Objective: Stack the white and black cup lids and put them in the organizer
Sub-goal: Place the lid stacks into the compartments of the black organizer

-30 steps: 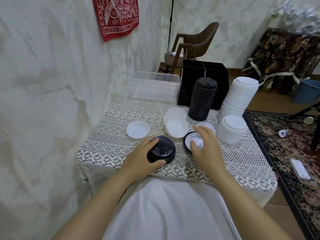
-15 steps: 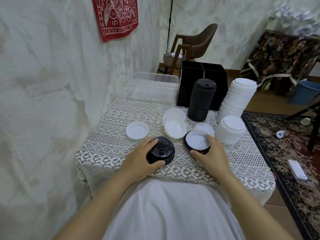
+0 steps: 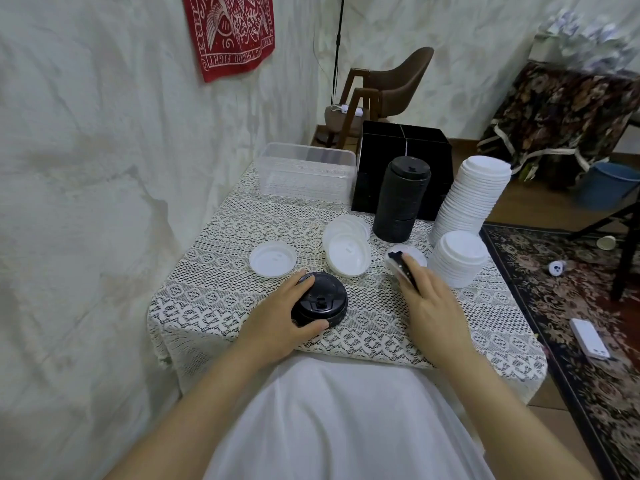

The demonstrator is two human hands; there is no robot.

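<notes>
My left hand gripped the short black stack near the table's front edge; my right hand pinched a loose black lid, tipped on edge just right of it. I judged black-stacking underway: next, that lid needed seating squarely on the stack.
</notes>
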